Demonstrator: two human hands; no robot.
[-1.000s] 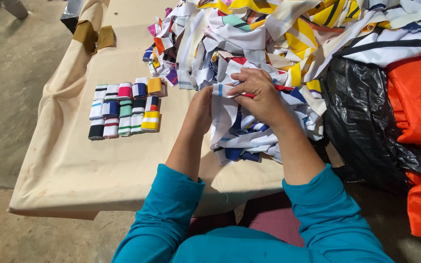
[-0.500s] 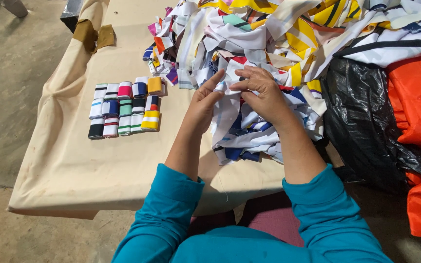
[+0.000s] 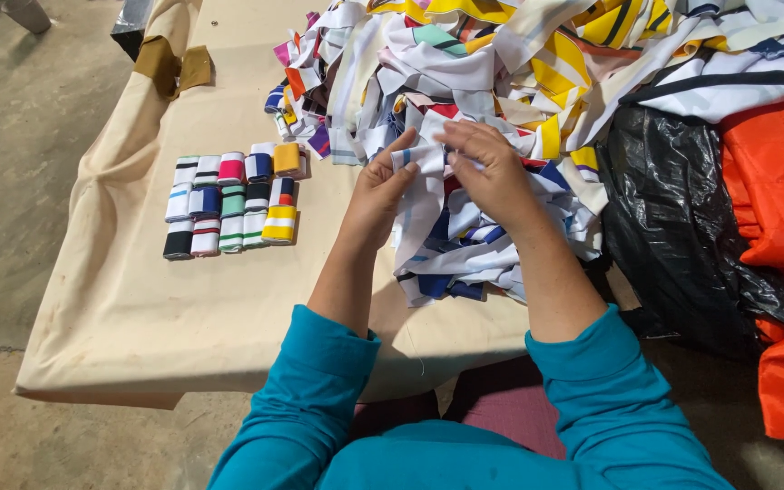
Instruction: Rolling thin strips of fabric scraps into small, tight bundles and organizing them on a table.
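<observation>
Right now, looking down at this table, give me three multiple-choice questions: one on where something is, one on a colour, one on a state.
1. Where do the rolled strips lie?
A. To the left of the hands, in rows on the tan cloth
B. Inside the black bag
C. On the floor

2. What colour is the bag beside the orange fabric?
A. Green
B. Black
C. White

3. What are the left hand and right hand doing?
A. Resting flat and empty
B. Both gripping one white strip
C. Holding scissors

Answers: 1 A, the rolls sit in neat rows on the cloth, left of both hands. 2 B, the glossy bag is black. 3 B, the fingers of both hands pinch the same white strip above the loose pile.
</observation>
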